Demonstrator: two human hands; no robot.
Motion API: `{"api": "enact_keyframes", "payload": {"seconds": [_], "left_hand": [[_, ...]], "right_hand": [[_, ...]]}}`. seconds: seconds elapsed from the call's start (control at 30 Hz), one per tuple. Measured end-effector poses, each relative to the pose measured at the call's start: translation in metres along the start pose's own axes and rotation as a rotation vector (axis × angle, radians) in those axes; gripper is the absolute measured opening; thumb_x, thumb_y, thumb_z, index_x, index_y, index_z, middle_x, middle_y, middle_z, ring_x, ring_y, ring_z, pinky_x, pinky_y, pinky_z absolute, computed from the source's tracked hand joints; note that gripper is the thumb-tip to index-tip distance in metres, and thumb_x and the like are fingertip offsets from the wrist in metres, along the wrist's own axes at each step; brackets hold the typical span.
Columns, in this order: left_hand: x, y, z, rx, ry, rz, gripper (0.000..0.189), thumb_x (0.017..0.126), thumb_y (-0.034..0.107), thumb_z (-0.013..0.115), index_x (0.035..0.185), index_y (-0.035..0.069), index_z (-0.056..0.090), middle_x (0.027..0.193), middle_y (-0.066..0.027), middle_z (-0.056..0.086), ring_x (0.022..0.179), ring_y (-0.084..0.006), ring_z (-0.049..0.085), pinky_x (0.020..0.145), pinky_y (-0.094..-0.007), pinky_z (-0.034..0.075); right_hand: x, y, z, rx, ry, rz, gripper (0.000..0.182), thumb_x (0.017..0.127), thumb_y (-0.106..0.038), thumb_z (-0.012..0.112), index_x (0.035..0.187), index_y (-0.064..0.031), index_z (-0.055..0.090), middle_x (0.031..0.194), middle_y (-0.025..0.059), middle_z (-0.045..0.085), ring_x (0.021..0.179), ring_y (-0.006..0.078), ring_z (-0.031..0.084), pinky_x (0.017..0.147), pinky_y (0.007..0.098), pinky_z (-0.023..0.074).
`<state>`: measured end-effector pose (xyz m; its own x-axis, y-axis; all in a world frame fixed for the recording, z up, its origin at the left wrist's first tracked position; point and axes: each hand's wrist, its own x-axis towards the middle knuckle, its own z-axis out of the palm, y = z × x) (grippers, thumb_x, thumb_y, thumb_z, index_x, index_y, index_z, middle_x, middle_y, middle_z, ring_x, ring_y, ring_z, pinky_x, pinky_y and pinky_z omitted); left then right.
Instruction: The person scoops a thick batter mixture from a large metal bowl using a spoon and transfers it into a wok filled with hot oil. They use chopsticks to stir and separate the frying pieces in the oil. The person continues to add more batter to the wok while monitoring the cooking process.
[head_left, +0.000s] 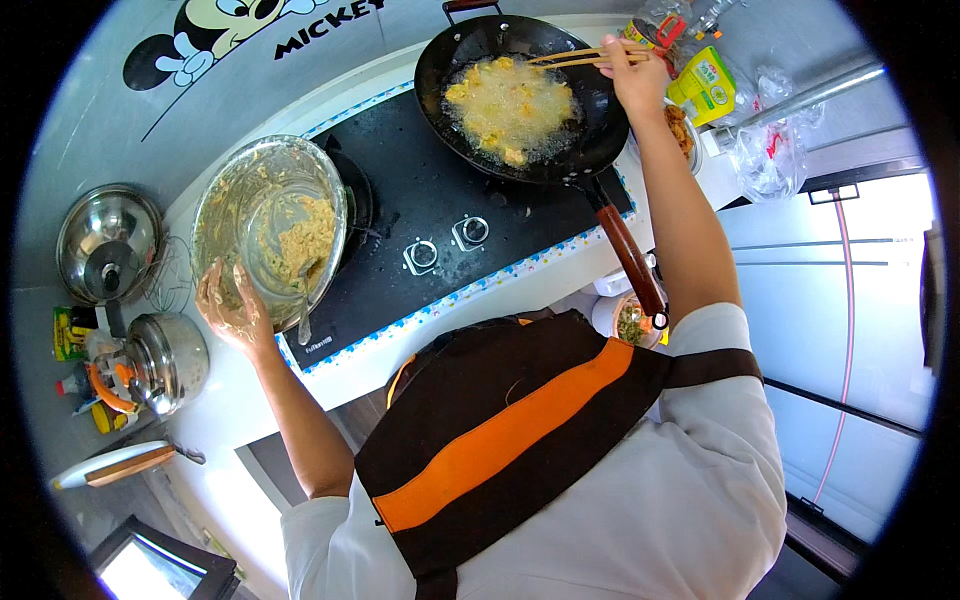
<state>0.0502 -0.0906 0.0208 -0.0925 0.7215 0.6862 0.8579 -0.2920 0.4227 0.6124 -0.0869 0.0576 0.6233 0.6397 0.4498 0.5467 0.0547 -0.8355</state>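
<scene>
My right hand (634, 79) grips a pair of wooden chopsticks (570, 56), their tips in the bubbling oil at the wok's far side. In the black wok (600, 142), golden battered pieces (487, 86) fry amid foam. My left hand (234, 311), fingers apart and smeared with pale batter, is at the near left rim of a large steel bowl (225, 195); whether it touches the rim is unclear. Thick batter (311, 232) clings to the bowl's right side. A metal spoon (304, 315) leans there, its handle hanging over the edge.
The wok's wooden handle (630, 259) points towards me over the counter edge. A plate of fried food (679, 131) is partly hidden behind my right forearm. Two knobs (422, 256) sit on the black gas hob (405, 180). Left stand a steel kettle (169, 364) and a pan lid (109, 240).
</scene>
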Motion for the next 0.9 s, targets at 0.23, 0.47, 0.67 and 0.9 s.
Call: {"api": "enact_keyframes", "payload": {"seconds": [0.23,0.47,0.67,0.9], "left_hand": [[0.0,0.001,0.0,-0.019,-0.001,0.018,0.026,0.083,0.019,0.07,0.103,0.004,0.067,0.106,-0.0145,0.06,0.102,-0.029,0.057,0.09,-0.0421,0.045],[0.0,0.0,0.0,-0.006,0.002,0.014,0.025,0.082,0.018,0.069,0.104,0.004,0.067,0.106,-0.0146,0.06,0.102,-0.0293,0.057,0.09,-0.0419,0.044],[-0.002,0.001,0.0,-0.02,0.002,0.006,0.025,0.083,0.017,0.069,0.104,0.004,0.067,0.106,-0.0144,0.06,0.102,-0.0291,0.056,0.09,-0.0419,0.045],[-0.001,-0.003,0.0,-0.071,0.03,0.037,0.027,0.084,0.02,0.068,0.106,0.004,0.067,0.107,-0.0149,0.061,0.101,-0.0292,0.056,0.089,-0.0403,0.045]], "right_hand": [[-0.03,-0.044,-0.046,0.093,0.009,0.077,0.032,0.087,-0.024,0.068,0.096,0.0065,0.065,0.08,0.0129,0.068,0.068,0.017,0.068,0.06,0.0241,0.056],[-0.09,-0.101,-0.056,0.085,-0.035,0.206,0.032,0.088,-0.023,0.067,0.094,0.0079,0.065,0.084,0.0139,0.068,0.067,0.0161,0.067,0.06,0.0238,0.0559],[-0.124,-0.129,-0.03,0.1,0.106,0.168,0.031,0.089,-0.022,0.066,0.091,0.0085,0.065,0.081,0.0105,0.068,0.067,0.0146,0.067,0.059,0.0239,0.0552],[-0.126,-0.126,-0.067,-0.012,0.162,0.161,0.032,0.088,-0.025,0.066,0.09,0.007,0.067,0.078,0.0113,0.067,0.067,0.0141,0.066,0.06,0.0244,0.0536]]}}
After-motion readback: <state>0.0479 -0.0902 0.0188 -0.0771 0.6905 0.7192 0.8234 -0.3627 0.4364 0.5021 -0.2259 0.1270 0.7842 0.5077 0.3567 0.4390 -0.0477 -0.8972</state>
